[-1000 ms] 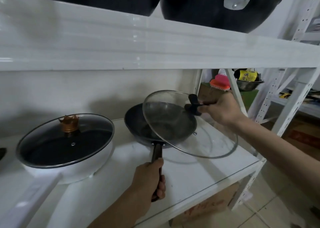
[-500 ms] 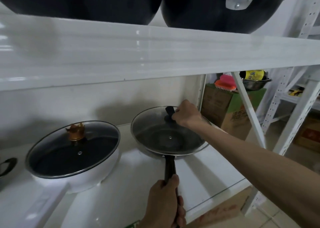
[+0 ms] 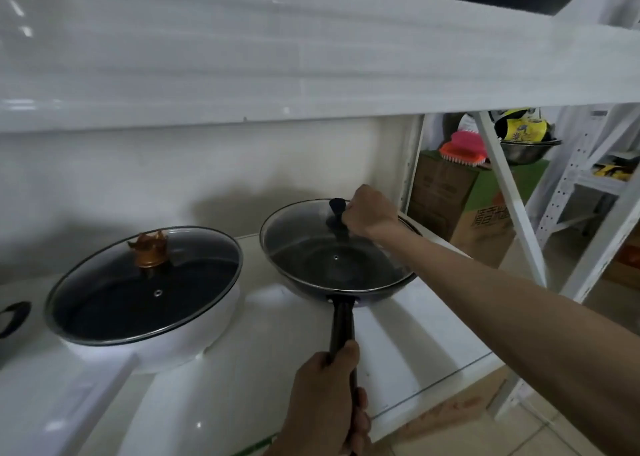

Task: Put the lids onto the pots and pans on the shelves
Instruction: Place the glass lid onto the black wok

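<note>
A dark frying pan stands on the white shelf, right of centre. A glass lid lies on it, covering the pan. My right hand grips the lid's black knob at the far side. My left hand holds the pan's long black handle at the shelf's front. To the left sits a white pan covered by a glass lid with a bronze crown-shaped knob.
A thick white upper shelf hangs low overhead with dark cookware on it. A black handle pokes in at the far left. Right of the shelf stand cardboard boxes, brushes, a steel bowl and white racking.
My right hand carried the glass lid from the right of the frying pan and set it down on the pan. My left hand kept its hold on the handle.
</note>
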Motion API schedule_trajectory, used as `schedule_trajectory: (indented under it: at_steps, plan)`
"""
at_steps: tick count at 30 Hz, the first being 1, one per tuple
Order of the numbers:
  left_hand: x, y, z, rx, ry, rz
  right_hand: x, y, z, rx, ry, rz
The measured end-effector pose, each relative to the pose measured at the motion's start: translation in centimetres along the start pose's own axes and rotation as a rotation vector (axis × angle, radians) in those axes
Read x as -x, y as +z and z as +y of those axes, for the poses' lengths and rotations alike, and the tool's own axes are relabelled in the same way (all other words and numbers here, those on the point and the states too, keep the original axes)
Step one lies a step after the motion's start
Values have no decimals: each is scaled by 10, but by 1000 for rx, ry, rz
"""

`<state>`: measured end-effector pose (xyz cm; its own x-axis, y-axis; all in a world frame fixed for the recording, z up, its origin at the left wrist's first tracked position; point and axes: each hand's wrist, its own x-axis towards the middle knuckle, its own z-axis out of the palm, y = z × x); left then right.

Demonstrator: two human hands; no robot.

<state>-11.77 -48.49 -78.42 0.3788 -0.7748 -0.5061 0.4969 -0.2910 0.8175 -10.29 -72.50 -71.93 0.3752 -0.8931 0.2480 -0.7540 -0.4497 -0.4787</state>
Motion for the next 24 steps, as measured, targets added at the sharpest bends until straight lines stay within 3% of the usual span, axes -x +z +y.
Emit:
schedule_trajectory:
  at_steps: [15,24]
  plan:
    - [-1,-1,-1,-7,10,-1,2,-12,2,205,-83,-29]
    - [-1,-2,-5,-38,-14,4,1,-6,5,79,-26,-25]
